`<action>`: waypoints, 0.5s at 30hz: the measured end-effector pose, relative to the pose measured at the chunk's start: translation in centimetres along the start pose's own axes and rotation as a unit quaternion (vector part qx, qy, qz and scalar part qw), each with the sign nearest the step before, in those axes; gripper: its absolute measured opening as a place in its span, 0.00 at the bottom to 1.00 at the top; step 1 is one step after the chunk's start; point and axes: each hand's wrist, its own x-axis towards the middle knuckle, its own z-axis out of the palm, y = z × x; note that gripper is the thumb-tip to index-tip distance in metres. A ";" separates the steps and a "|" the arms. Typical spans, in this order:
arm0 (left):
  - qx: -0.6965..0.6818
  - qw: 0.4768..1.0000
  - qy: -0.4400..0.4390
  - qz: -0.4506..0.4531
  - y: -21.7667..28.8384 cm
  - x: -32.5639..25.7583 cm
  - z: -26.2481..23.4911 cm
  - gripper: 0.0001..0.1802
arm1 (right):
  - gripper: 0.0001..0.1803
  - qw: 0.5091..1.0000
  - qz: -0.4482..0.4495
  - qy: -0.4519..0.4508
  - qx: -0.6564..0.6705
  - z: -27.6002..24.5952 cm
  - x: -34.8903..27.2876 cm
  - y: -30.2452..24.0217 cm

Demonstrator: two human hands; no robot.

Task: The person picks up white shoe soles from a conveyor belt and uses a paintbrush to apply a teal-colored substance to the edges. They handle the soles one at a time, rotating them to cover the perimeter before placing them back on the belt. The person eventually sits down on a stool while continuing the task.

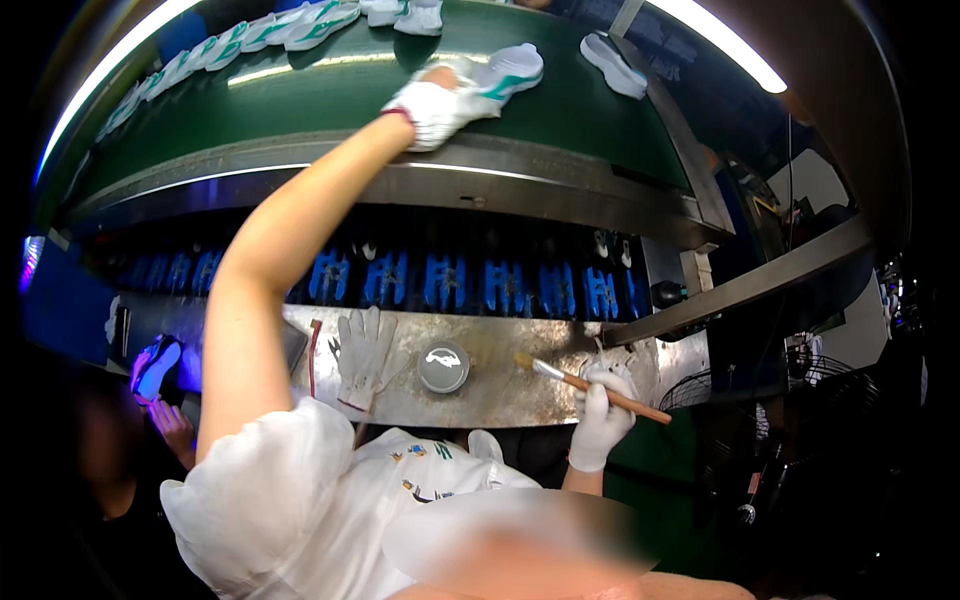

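The white-and-green sole (517, 70) is located at the upper centre of the frame, over the green conveyor belt (300, 110). The gloved left hand (435, 108) has its fingers wrapped around the end nearer the wrist; the exact contact is partly hidden by the glove, and whether the sole is clear of the belt cannot be told. Judged by its form, the sole should be light, springy and slightly flexible, tolerant of a firm grip but liable to smudge. Hold it by the sidewalls at one end, keeping the fingers off the broad face. The knit glove should provide adequate friction on a dry surface; a wet coating would make the sole slippery or tacky. At the right of centre, the gloved right hand (602, 425) has its fingers closed around the wooden handle of the brush (575, 382), bristles toward the round tub (443, 367) on the metal bench (500, 398). The brush should be light and stiff along the handle, soft at the bristles; grip the handle only.
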 end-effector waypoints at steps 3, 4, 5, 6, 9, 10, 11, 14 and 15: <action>-0.108 0.990 0.041 -0.077 0.0 -8.5 -5.0 0.27 | 0.06 0.994 0.088 -0.049 0.041 1.9 -1.3 1.4; -0.176 0.977 0.055 -0.104 -1.1 -10.6 -5.5 0.22 | 0.06 0.994 0.061 -0.086 0.000 2.5 -1.6 2.3; -0.157 0.981 0.083 -0.073 -2.5 -12.5 -5.7 0.13 | 0.07 0.990 0.040 -0.125 -0.047 3.2 -1.8 3.4; -0.254 0.962 0.090 -0.046 -2.9 -15.0 -6.3 0.11 | 0.07 0.985 0.009 -0.149 -0.088 3.7 -1.9 4.7; -0.376 0.900 0.181 -0.123 -2.9 -20.5 -7.6 0.13 | 0.08 0.967 0.003 -0.211 -0.146 5.9 -2.7 6.8; -0.395 0.883 0.224 -0.118 -2.8 -20.9 -7.2 0.16 | 0.08 0.963 0.017 -0.223 -0.150 6.2 -2.5 7.3; -0.418 0.868 0.242 -0.119 -2.8 -21.0 -6.7 0.16 | 0.08 0.960 0.034 -0.232 -0.156 6.2 -2.6 7.7; -0.509 0.813 0.244 -0.144 -3.5 -22.7 -5.6 0.18 | 0.08 0.942 0.016 -0.266 -0.204 7.3 -3.9 9.0; -0.548 0.790 0.232 -0.148 -3.6 -22.8 -5.1 0.19 | 0.08 0.930 -0.001 -0.281 -0.236 7.7 -3.8 9.4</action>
